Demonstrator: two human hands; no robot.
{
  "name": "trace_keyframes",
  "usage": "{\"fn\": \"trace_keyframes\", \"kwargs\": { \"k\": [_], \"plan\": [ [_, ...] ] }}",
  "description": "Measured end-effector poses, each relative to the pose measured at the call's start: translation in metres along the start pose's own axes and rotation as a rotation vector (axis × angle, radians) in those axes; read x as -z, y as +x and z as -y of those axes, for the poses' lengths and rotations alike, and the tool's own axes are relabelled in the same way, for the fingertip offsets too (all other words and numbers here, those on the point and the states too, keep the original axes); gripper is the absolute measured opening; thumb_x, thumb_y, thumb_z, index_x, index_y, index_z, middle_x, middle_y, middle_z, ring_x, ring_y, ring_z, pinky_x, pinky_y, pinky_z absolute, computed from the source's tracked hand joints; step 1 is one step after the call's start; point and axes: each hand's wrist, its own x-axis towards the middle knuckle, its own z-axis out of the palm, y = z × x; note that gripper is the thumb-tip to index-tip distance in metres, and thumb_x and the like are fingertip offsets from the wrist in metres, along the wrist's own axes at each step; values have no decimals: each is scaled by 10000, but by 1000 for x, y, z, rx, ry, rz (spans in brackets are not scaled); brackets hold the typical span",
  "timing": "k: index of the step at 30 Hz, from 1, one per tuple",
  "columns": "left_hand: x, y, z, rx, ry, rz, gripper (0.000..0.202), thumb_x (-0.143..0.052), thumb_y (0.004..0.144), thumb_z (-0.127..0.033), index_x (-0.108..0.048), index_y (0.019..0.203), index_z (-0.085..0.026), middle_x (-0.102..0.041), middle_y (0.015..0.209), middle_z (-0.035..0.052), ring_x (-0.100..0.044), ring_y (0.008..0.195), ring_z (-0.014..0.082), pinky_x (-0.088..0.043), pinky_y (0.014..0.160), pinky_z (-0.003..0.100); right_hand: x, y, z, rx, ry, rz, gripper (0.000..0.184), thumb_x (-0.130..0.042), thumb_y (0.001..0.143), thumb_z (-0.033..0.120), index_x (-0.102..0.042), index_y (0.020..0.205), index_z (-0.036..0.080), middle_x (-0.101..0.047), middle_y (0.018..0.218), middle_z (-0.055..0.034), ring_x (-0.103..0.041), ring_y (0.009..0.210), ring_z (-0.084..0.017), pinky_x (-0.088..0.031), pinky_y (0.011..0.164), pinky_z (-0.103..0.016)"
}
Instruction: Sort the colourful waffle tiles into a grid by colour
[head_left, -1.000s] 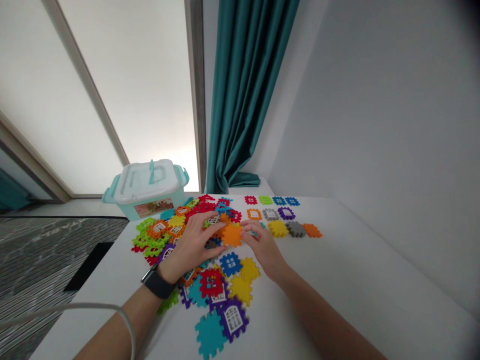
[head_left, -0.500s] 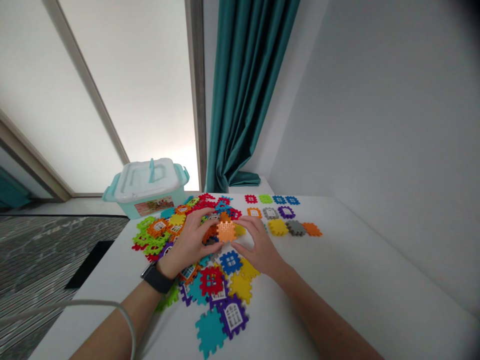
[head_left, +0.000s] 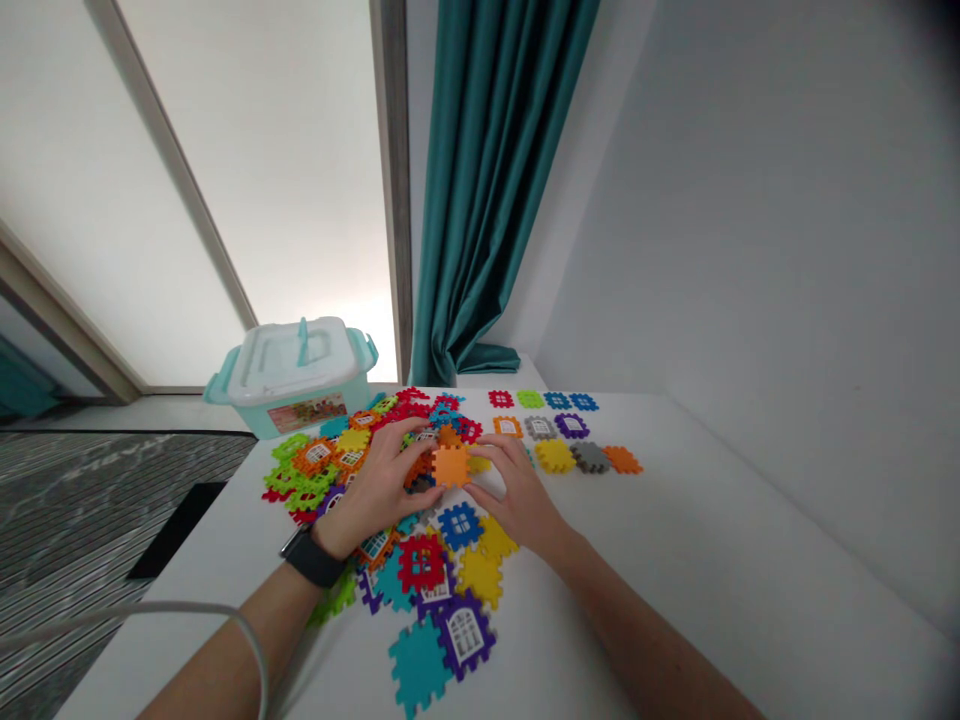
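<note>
Two hands, one held piece. The left hand (head_left: 375, 490) and right hand (head_left: 517, 492) are both closed on a single orange tile (head_left: 451, 465), with the left fingers on its left edge and the right fingers on its right edge. The tile stands upright just above the pile, right of the storage box (head_left: 292, 375) and nearer the camera.

- One storage box: pale teal plastic with a translucent white lid, two side latches, a top handle and a picture label on the front. It sits at the bench's (head_left: 712, 560) far left edge.
- One loose pile (head_left: 337, 455) of tiles, too many to count, starts just in front of the box and spreads to its right. The tiles are flat plastic squares with toothed, interlocking edges. Some are solid, some have grid holes, and some have white window inserts.
- Ten tiles are set out in rows, well to the right of the box:
  - far row (head_left: 530, 399), four: red, green, blue, blue, all grid type
  - middle row (head_left: 540, 427), three: orange, grey, purple, all window type
  - near row (head_left: 591, 457), three: yellow, grey, orange, all solid
- Nearest the camera, well in front of the box, lie one large teal tile (head_left: 416, 665) and one purple window tile (head_left: 465, 632), touching each other.
- One black watch (head_left: 311, 557) is on the left wrist.
- One white cable (head_left: 187, 615) arcs over the left forearm.
- One teal curtain (head_left: 487, 180), with heavy folds, hangs behind and to the right of the box.

The bench is smooth, matt white.
</note>
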Motion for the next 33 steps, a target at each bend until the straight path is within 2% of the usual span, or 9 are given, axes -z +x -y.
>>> {"fn": "trace_keyframes", "kwargs": {
  "k": [8, 15, 21, 27, 33],
  "plan": [
    [-4, 2, 0, 95, -61, -49, 407, -767, 837, -308, -593, 1196, -225, -489, 1361, 134, -512, 1286, 318, -479, 1080, 517, 1, 0, 4, 23, -26, -17, 278, -617, 951, 275, -595, 1228, 273, -608, 1249, -115, -584, 1202, -297, -513, 1036, -519],
    [-5, 4, -6, 124, -78, -66, 375, -800, 819, -371, -600, 1097, -216, -535, 1271, 119, -551, 1214, 308, -498, 1039, 503, -2, 0, 7, -7, -32, -41, 306, -672, 923, 330, -573, 1203, 253, -611, 1231, -120, -590, 1185, -299, -510, 1031, -510],
    [-10, 5, -13, 165, -116, -66, 366, -812, 811, -344, -581, 1063, -213, -546, 1224, 102, -571, 1155, 286, -508, 1003, 473, -4, 1, 10, -3, -116, -131, 182, -665, 916, 299, -597, 1077, 247, -618, 1196, -123, -596, 1155, -305, -505, 1004, -519],
    [-15, 5, -16, 210, -112, -51, 351, -798, 820, -366, -568, 1034, -209, -556, 1187, 90, -581, 1121, 277, -516, 969, 459, -3, 1, 11, 32, -211, -142, 119, -628, 935, 268, -606, 1046, 230, -623, 1174, -118, -602, 1127, -289, -505, 994, -499],
    [-11, 4, -12, 147, -25, 1, 319, -780, 829, -369, -589, 1025, -204, -543, 1244, 114, -552, 1178, 308, -490, 1001, 491, 4, 3, 4, 47, -245, -134, 176, -592, 927, 207, -618, 1101, 217, -615, 1197, -130, -592, 1144, -293, -507, 995, -503]
  ]
}}
